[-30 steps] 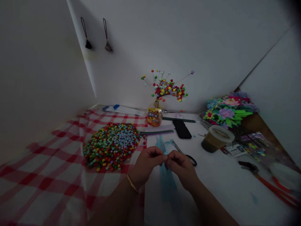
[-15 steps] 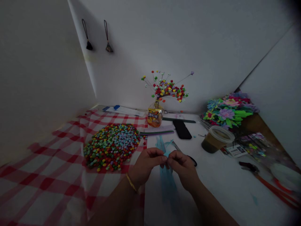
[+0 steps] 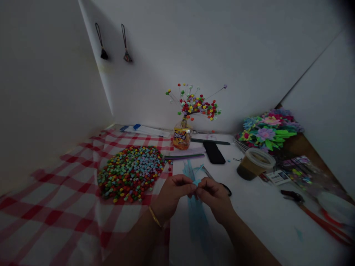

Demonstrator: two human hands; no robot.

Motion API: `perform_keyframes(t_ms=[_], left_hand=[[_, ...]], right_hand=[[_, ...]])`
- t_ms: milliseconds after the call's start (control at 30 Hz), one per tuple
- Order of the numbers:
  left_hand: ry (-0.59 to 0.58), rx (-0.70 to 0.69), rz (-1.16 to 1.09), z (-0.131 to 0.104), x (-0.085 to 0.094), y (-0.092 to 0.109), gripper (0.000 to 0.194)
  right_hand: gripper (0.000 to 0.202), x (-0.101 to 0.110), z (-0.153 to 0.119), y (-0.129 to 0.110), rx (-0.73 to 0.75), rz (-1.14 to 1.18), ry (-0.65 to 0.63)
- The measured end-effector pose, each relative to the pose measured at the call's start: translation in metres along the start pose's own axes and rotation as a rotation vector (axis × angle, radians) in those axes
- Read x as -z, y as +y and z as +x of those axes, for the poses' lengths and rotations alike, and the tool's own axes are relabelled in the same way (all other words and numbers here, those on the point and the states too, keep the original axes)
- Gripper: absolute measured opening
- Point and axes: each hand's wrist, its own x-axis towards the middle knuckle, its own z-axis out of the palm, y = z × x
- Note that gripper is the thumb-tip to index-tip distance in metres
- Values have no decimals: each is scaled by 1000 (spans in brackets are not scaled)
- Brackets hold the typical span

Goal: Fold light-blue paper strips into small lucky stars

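Both hands meet over the white tabletop, pinching a small folded light-blue paper strip (image 3: 196, 182) between thumbs and forefingers. My left hand (image 3: 175, 192), with a gold bracelet at the wrist, grips its left side. From the right, my right hand (image 3: 215, 195) closes on the same piece; the fingertips hide most of it. Long blue paper strips (image 3: 198, 221) lie in a bundle beneath the hands. Scissors (image 3: 207, 172) rest just beyond my right hand, their handle partly covered. Left of the hands, a big pile of colourful folded paper stars (image 3: 133, 171) sits on a red-and-white checked cloth (image 3: 52, 218).
A cut-looking bottle (image 3: 182, 137) holds wire stems tipped with stars. Behind the scissors lies a black phone (image 3: 214, 152). To the right stand a plastic tub of brown liquid (image 3: 253, 164), fuzzy craft flowers (image 3: 269, 129) and red-handled pliers (image 3: 294, 195).
My fingers have shifted only slightly around the blue paper, both hands still pinching it. The whole view has drifted a few pixels.
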Motion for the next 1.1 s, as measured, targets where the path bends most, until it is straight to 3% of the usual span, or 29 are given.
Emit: perform_keyframes(t_ms=[200, 500, 633, 733, 867, 1100], left_hand=[[-14, 7, 122, -1, -1, 4, 10], [-37, 23, 187, -3, -4, 8, 9], [-2, -10, 202, -2, -3, 9, 7], [10, -26, 183, 0, -1, 7, 9], [-17, -17, 92, 0, 2, 3, 9], [-74, 48, -43, -1, 1, 3, 13]], right_hand=[[15, 3, 0, 3, 64, -31, 108], [18, 4, 3, 5, -35, -35, 123], [10, 5, 3, 9, 125, -135, 163], [2, 5, 2, 9, 335, -295, 171], [11, 6, 1, 4, 616, -507, 165], [21, 9, 2, -1, 809, -658, 161]])
